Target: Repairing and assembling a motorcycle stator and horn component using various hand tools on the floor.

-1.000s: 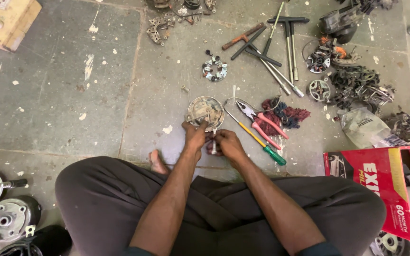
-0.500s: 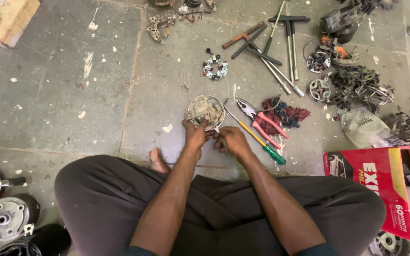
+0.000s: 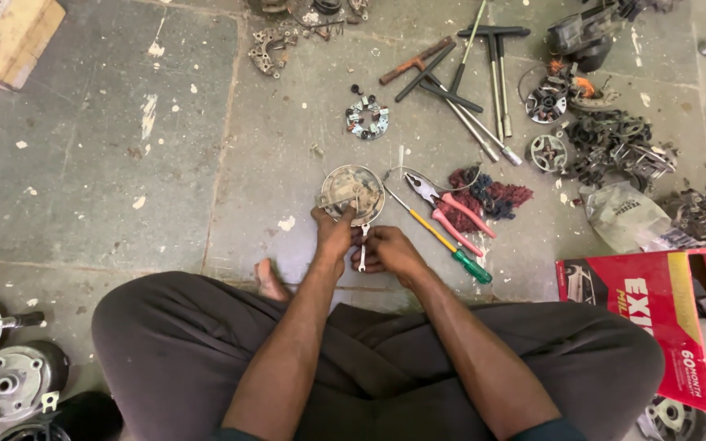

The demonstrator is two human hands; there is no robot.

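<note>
1. Round metal plate [image 3: 353,193] lies on the stone floor [image 3: 124,163], centre of frame, slightly above middle; same spot as in the earlier frames.
2. Small spanner [image 3: 362,249] now stands upright between the two hands, just below the plate; a second ago it was hidden in the fists.
3. Left hand [image 3: 333,233] has crept up: fingers now touch the plate's lower rim, curled narrow on it.
4. Right hand [image 3: 387,249] sits just right of the left, closed around the spanner's shaft; hardly shifted.
5. Just right of the plate: yellow screwdriver with green handle [image 3: 443,243] lying diagonal, pink-handled pliers [image 3: 451,209] beside it, dark red rag [image 3: 488,196] touching the pliers.
6. Above the plate, well apart: small round part [image 3: 367,117]; upper right, T-handle wrenches [image 3: 484,69] in a loose pile.
7. Right edge: red cardboard box [image 3: 655,318], near the right knee.
8. Lower left corner: metal housings [image 3: 2,367].
9. Open floor lies left of the plate, towards upper left; right side is crowded.
</note>
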